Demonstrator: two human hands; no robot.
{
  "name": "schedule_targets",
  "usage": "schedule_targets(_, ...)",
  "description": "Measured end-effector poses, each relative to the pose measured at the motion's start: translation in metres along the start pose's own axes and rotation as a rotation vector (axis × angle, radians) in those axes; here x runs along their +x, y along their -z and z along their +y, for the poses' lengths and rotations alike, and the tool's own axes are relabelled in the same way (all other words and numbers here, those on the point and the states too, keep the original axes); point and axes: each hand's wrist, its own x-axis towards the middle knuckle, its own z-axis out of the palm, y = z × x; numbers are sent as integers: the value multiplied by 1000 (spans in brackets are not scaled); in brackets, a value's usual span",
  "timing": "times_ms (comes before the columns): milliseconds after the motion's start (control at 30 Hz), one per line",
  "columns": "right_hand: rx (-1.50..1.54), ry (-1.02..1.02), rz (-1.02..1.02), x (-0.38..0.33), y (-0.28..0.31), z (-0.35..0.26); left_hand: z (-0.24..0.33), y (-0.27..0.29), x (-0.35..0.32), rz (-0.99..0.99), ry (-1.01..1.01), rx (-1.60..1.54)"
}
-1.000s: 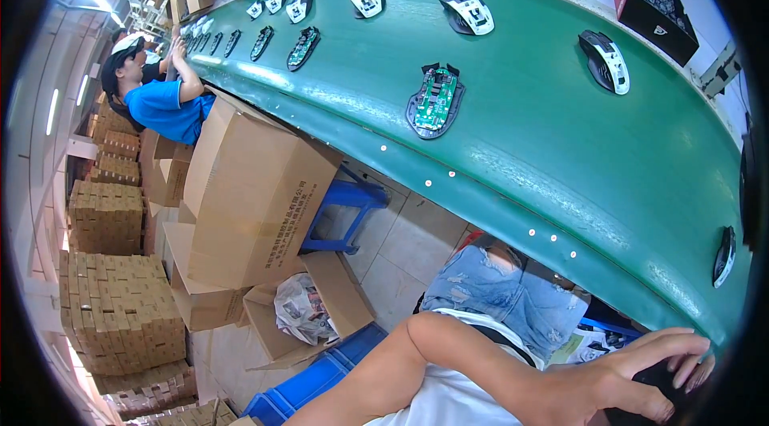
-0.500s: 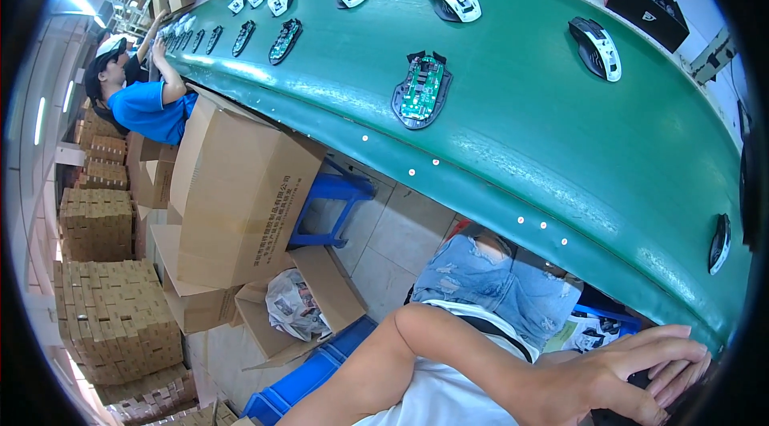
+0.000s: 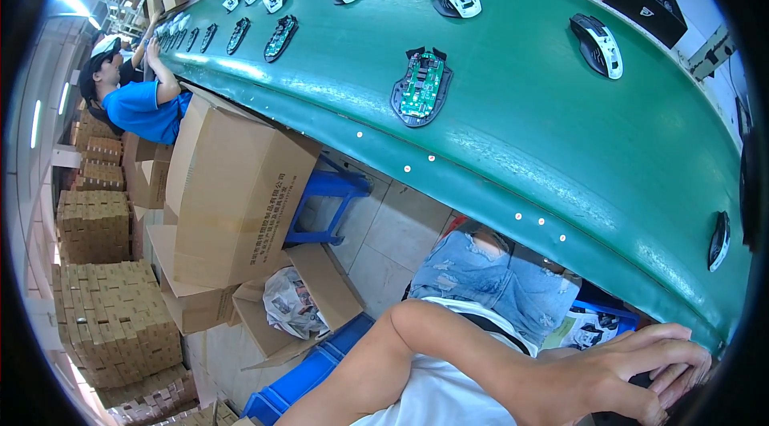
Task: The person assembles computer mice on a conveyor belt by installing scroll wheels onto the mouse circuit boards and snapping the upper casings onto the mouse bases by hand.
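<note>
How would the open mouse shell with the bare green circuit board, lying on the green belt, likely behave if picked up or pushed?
The open mouse shell is probably light and stiff. Its exposed green circuit board looks fragile, so edges seem safer to grip. It lies flat on the green belt, so it would likely slide rather than roll.

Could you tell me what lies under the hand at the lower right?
Under the hand a dark object shows between the fingers and at the picture's edge beside the green conveyor belt. The hand covers most of it, so its kind cannot be told.

A dark object [image 3: 653, 384] is lying at the lower right, just below the green belt's edge; the left hand [image 3: 633, 374] is covering it, hiding its shape.
</note>
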Motion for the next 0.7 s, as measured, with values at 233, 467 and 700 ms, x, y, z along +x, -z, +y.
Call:
schedule_targets(233, -91, 5, -1, 0, -9, 21, 4, -2, 0, 56, 7, 39)
schedule_targets(467, -170, 3, -4, 2, -12, 37, 4, 1, 2, 121, 4, 54)
schedule_targets(700, -277, 27, -13, 16, -15, 46, -4, 6, 12, 72, -39, 152)
